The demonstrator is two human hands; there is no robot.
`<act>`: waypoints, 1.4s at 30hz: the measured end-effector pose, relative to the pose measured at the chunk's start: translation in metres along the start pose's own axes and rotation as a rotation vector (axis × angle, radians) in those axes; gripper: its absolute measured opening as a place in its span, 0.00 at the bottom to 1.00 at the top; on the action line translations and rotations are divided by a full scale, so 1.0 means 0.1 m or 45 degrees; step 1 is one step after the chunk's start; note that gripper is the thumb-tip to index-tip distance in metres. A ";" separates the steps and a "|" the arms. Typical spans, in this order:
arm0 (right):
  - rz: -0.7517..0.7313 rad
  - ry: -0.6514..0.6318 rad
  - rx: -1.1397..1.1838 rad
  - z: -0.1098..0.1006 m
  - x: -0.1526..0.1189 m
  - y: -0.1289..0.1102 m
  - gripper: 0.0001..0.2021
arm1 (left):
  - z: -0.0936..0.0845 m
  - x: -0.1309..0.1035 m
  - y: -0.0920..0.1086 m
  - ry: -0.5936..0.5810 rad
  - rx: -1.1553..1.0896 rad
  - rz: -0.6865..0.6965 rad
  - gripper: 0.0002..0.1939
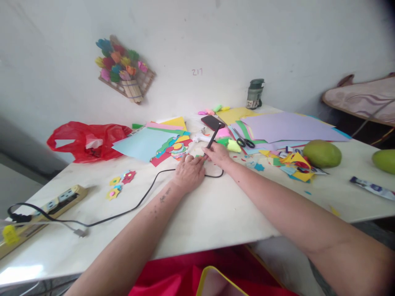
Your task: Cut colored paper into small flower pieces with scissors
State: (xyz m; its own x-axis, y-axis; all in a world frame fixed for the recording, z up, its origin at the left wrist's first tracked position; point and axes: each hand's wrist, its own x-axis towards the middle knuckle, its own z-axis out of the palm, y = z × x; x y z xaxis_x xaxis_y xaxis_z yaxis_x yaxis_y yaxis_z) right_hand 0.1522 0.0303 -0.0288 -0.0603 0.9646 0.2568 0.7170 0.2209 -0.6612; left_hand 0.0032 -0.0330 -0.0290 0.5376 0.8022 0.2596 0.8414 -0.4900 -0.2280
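A slim black pen [215,137] leans up and to the right in my right hand [218,153], whose fingers are closed round its lower part. Close against it, my left hand [190,172] rests on the table with bent fingers pressed down and together. A small green scrap shows at its fingertips; what lies under them is hidden. Just beyond my hands are a white object [200,138] of unclear kind, layered cut paper pieces [178,149] and a dark phone [212,122]. Black scissors [245,142] lie to the right of my right hand.
A black cord [145,197] runs from the power strip [66,199] past my left hand. Paper flowers [128,176] lie left. Around stand or lie a red bag [77,139], coloured sheets [286,127], scraps [298,164], green mangoes [322,153], a tube [373,188] and a bottle [255,94].
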 end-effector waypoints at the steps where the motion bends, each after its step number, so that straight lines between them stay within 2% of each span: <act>1: -0.005 -0.003 -0.007 0.00 0.00 0.00 0.13 | 0.00 0.00 0.00 -0.003 -0.014 -0.008 0.25; 15: -0.014 -0.059 -0.084 -0.05 -0.01 -0.03 0.14 | 0.01 -0.01 -0.07 0.012 -0.185 -0.058 0.22; 25: -0.046 -0.061 -0.002 -0.04 -0.02 -0.01 0.13 | -0.02 0.00 -0.10 -0.011 -0.146 0.021 0.24; 33: -0.076 -0.129 0.008 -0.05 -0.02 -0.02 0.12 | -0.10 -0.03 -0.08 -0.067 -0.230 -0.153 0.24; 42: -0.106 -0.142 0.014 -0.02 -0.01 -0.01 0.10 | -0.08 -0.03 -0.09 -0.091 -0.262 -0.184 0.24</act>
State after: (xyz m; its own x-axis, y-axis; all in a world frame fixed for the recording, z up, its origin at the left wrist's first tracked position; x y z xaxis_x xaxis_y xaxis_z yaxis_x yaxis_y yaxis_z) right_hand 0.1530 0.0288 -0.0273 -0.1967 0.9528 0.2314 0.6986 0.3018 -0.6487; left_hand -0.0052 -0.0335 -0.0204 0.4115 0.8876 0.2071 0.9069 -0.4214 0.0039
